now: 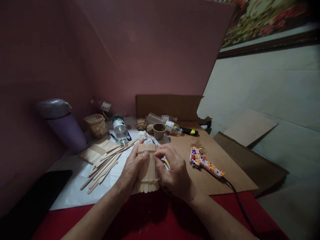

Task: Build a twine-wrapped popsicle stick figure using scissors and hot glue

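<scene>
Both hands hold a small structure of glued wooden craft sticks (148, 168) just above the table. My left hand (131, 170) grips its left side, thumb up near the top crossbar. My right hand (172, 170) is closed on its right side, fingertips pinching the upper edge. A loose pile of craft sticks (103, 160) lies on white paper (72, 190) to the left. A glue gun with a flowered pattern (206, 162) rests on brown cardboard (225, 173) to the right, its black cord (240, 203) trailing toward me.
A purple flask (62, 125) stands at back left beside a small woven basket (96, 125). Plastic bottles (119, 126) (163, 121), twine balls (142, 124), a brown cup (159, 130) and a black-yellow cutter (190, 131) sit behind. A dark phone (35, 200) lies at left.
</scene>
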Tool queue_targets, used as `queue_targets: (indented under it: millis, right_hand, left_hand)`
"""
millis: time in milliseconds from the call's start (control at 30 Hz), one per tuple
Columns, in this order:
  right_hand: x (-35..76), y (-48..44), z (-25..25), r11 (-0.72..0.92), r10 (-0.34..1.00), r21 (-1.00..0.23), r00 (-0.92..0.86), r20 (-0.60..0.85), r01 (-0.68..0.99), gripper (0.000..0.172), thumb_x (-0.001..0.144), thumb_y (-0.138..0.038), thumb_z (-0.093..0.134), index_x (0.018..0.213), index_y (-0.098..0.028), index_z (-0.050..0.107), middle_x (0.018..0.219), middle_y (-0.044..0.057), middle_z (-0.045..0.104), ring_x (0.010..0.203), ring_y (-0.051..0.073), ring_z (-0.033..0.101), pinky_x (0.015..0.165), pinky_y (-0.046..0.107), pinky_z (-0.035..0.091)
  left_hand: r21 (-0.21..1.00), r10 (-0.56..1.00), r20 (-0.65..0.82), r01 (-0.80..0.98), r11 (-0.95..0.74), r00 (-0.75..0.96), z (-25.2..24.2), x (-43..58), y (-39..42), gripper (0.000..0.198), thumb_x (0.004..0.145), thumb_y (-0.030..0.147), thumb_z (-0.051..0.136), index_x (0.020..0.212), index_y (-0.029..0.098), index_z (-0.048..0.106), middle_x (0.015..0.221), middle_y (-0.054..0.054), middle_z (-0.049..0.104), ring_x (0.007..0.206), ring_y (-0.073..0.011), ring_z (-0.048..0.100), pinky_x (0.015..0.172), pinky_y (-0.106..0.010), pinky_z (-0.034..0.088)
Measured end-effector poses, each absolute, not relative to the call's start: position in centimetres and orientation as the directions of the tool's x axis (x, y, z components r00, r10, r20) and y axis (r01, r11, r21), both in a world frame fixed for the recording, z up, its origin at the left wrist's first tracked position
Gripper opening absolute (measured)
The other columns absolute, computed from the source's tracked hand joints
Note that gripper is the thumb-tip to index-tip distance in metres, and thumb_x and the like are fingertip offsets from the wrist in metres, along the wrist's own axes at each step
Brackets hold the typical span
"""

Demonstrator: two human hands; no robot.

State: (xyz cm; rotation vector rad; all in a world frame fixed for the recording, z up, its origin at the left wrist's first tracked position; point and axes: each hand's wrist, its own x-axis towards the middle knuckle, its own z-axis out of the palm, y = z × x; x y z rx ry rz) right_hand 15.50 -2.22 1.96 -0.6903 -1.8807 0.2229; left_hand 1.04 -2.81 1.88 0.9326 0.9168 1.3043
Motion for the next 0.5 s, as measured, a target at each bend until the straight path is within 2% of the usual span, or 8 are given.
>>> queue_targets:
  millis: [133,300,500]
  right_hand:
    - [15.6,-2.57,1.84,0.82,0.569,-0.495,-0.318,0.758,0.288,0.021,0.085,-0.006,0.053,0.101,-0.017,0.062,0.095,0.006,0.054,0.087,0.017,0.056,0.077,0.029,0.048]
    - [15.67,-2.48,1.49,0.815,0.577,-0.506,-0.325,0.749,0.281,0.019,0.083,-0.004,0.055,0.094,-0.018,0.062,0.094,0.005,0.055,0.088,0.017,0.055,0.075,0.028,0.048]
    - [15.61,-2.31,1.71,0.816,0.577,-0.499,-0.353,0.737,0.291,0.015,0.082,-0.004,0.052,0.086,-0.019,0.056,0.091,0.006,0.054,0.088,0.02,0.053,0.076,0.032,0.047]
  left_hand:
    - [0.925,0.998,-0.012,-0.378,0.031,0.054,1.9,0.96,-2.76,0.067,0.078,0.034,0.064,0.14,0.027,0.037,0.1,-0.002,0.067,0.081,-0.0159,0.064,0.071,-0.024,0.05]
    - [0.946,1.0,0.005,-0.326,0.005,0.03,1.69,0.89,-2.72,0.066,0.078,0.034,0.066,0.138,0.027,0.041,0.1,-0.001,0.066,0.081,-0.0144,0.062,0.071,-0.022,0.049]
    - [0.939,0.999,0.002,-0.342,0.015,0.049,1.47,1.13,-2.79,0.069,0.078,0.034,0.066,0.14,0.026,0.038,0.097,-0.002,0.067,0.082,-0.016,0.062,0.073,-0.024,0.048]
